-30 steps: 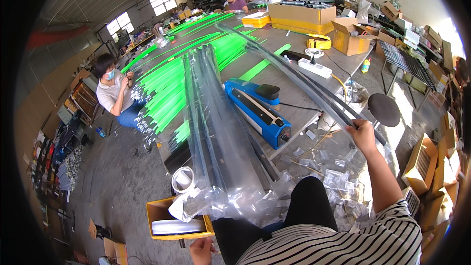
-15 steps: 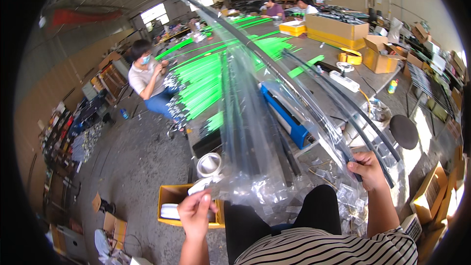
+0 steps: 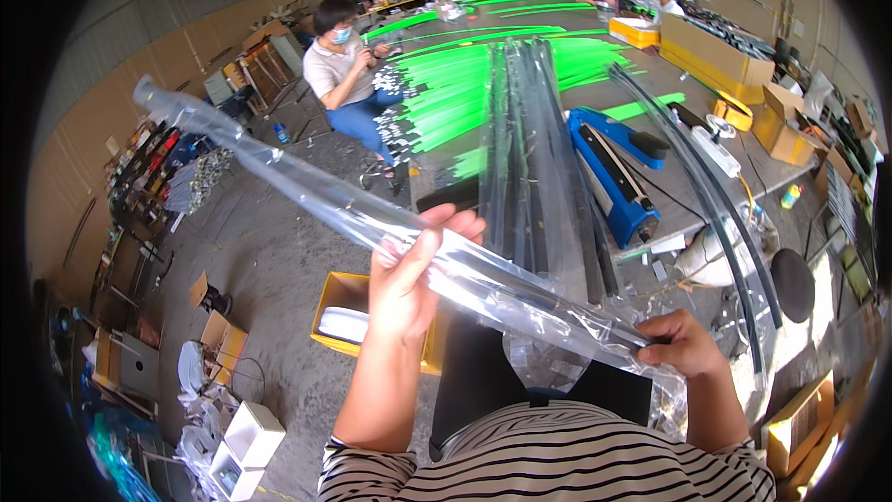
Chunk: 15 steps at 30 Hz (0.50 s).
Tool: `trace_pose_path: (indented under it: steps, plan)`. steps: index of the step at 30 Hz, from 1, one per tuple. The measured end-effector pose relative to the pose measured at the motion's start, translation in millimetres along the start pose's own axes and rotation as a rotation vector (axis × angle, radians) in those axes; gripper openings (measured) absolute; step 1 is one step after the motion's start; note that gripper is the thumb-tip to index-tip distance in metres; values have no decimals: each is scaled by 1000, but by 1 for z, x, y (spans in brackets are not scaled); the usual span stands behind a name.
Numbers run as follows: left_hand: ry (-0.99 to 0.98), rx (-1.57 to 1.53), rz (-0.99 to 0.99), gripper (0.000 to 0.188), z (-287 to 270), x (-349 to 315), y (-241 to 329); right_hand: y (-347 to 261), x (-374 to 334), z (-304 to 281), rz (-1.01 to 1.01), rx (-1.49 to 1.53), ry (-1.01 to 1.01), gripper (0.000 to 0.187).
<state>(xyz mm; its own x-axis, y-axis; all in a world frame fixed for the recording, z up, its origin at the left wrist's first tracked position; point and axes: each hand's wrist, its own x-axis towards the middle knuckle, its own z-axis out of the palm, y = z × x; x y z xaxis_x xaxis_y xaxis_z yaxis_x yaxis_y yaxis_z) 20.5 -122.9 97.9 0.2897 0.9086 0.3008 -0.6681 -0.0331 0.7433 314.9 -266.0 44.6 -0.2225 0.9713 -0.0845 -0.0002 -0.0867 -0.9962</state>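
A long clear plastic sleeve (image 3: 530, 302) stretches slantwise across in front of me, its far end up at the left. My left hand (image 3: 404, 284) grips it around the middle, thumb on top and fingers beneath. The near end is pinched by my right hand (image 3: 686, 344). Glare hides whether anything lies inside the sleeve. Beyond it, several bagged dark strips (image 3: 525, 158) lie on the table. To their right sits a blue impulse sealer (image 3: 613, 186), and further right more dark strips (image 3: 715, 204) in clear plastic reach over the table edge.
Bright green strips (image 3: 465, 102) cover the table's far part. A seated person (image 3: 339, 74) wearing a mask works at the left; two others sit at the far side. A yellow box (image 3: 348, 293) stands by my left arm. Cartons (image 3: 720, 56) line the right.
My left hand has moved up and taken hold of the sleeve's middle. The sleeve has swung down to the left, and my view has shifted left. The dark strip inside no longer shows clearly.
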Motion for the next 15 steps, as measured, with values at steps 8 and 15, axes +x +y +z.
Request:
trace_pose_path:
  steps: [8,15]
  plan:
    - [227,125,119,29,-29,-12,-16,-23,21,-16,-17,-342,-39,29]
    - [270,63,135,29,-87,-20,5,-21,24,-47,20,22,289,68]
